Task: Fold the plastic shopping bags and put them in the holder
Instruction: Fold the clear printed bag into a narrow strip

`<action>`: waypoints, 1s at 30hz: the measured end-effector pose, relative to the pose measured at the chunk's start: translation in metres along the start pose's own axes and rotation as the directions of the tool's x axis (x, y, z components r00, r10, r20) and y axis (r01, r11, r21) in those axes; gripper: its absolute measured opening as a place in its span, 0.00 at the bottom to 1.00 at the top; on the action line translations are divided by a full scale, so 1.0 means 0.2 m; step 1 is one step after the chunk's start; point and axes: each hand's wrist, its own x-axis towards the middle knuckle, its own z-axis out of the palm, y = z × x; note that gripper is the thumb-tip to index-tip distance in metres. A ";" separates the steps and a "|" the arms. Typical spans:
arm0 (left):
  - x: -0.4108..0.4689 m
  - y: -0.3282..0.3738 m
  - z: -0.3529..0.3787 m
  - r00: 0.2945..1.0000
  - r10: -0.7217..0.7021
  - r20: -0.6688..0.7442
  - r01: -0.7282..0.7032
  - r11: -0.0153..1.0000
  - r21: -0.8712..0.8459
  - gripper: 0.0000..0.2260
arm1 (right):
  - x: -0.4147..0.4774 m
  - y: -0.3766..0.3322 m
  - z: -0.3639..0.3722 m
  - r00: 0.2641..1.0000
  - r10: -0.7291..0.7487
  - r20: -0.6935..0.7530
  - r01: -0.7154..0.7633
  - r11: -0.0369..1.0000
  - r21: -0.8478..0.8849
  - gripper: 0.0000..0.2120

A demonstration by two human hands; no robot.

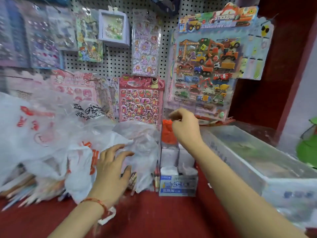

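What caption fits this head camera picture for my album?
Left hand touches the plastic bags; right hand hovers at an orange bag in the clear holder.

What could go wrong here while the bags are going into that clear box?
The orange bag stands taller than the back compartment of the clear holder. It may spring open, or be knocked by the right hand close beside it. The loose bag pile crowds against the holder. The left hand, spread on the pile, could drag several bags at once or shove the light-looking holder sideways.
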 end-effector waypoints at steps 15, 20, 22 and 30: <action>-0.62 -0.33 -0.30 0.916 -0.397 0.067 0.385 0.912 0.141 0.16 | -0.84 -0.01 0.85 0.756 -0.117 0.645 -0.034 0.976 0.217 0.14; -0.61 -0.35 -0.33 0.899 -0.434 0.062 0.421 0.894 0.155 0.19 | -0.87 -0.10 1.02 0.715 -0.088 0.694 0.081 0.996 0.042 0.32; -0.61 -0.36 -0.33 0.893 -0.445 0.062 0.434 0.890 0.142 0.20 | -0.86 -0.10 1.05 0.741 -0.062 0.668 0.061 0.998 0.025 0.31; -0.54 -0.34 -0.39 0.872 -0.489 -0.019 0.483 0.866 -0.127 0.15 | -0.79 -0.03 0.80 0.956 -0.156 0.249 0.054 0.927 0.372 0.22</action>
